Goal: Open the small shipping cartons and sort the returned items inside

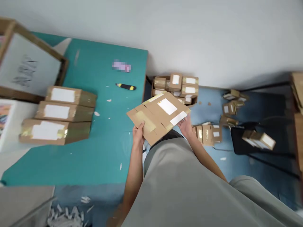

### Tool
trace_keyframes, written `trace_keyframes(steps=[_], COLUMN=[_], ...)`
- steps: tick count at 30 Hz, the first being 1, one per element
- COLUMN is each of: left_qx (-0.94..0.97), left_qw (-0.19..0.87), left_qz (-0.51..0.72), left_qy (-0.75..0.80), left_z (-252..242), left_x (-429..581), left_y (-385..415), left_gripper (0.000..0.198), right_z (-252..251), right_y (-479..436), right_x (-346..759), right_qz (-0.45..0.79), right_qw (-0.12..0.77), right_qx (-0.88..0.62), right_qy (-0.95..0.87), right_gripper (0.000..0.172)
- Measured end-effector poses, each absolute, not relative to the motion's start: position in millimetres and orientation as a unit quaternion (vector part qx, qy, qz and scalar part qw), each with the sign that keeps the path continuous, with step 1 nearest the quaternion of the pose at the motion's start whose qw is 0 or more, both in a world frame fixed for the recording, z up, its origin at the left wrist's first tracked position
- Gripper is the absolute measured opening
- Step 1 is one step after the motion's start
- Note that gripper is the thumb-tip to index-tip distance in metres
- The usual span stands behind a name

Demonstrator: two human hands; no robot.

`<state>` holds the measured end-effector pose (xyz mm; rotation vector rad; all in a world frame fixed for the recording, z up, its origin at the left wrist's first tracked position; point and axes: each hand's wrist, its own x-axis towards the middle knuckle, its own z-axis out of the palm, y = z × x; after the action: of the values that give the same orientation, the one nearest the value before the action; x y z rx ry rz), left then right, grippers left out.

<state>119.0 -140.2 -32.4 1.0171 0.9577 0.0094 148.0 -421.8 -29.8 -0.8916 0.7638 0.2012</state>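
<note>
A flattened cardboard box (153, 110) with white labels and strips of clear tape is held in front of my body, past the right edge of the green table. My left hand (138, 135) grips its near left corner, thumb on top and fingers underneath. At the opposite side my right hand (186, 126) is closed on the labelled edge, with its fingers partly hidden beneath the cardboard. On the table to the left lies a black and yellow utility knife (126, 86), apart from both hands.
Three taped boxes (56, 115) stand in a row on the green table (106, 160). A large carton (30, 66) is behind them. Beyond the table's edge, a carton of small boxes (175, 82) sits on the floor. More boxes (207, 135) and a black chair (239, 140) are at right.
</note>
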Motion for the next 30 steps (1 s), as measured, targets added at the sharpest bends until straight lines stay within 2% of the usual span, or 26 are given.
trace_keyframes(steps=[2,7,13,20,26,30], left_qx=[0.498,0.549,0.601,0.618,0.605,0.611], left_qw=[0.77,0.766,0.71,0.654,0.622,0.589], left_qz=[-0.039,-0.154,-0.284,-0.397,-0.477,-0.513], left_qy=[0.397,0.297,0.233,0.18,0.137,0.129], left_z=[-36,-42,-50,-66,-80,-94], left_x=[122,119,107,75,40,25], left_y=[-179,-268,-360,-507,-633,-688], left_gripper=[0.043,0.048,0.032,0.022,0.028,0.036], right_z=[-34,-51,-82,-101,-106,-114], right_y=[-451,-518,-597,-717,-827,-878], right_x=[106,31,-30,-99,-151,-171], right_qz=[0.077,-0.009,-0.081,-0.08,-0.119,-0.131], right_qw=[0.803,0.776,0.745,0.713,0.674,0.64], right_qx=[-0.437,-0.409,-0.364,-0.338,-0.336,-0.327], right_qy=[0.397,0.48,0.552,0.609,0.647,0.683], right_gripper=[0.031,0.029,0.021,0.024,0.028,0.02])
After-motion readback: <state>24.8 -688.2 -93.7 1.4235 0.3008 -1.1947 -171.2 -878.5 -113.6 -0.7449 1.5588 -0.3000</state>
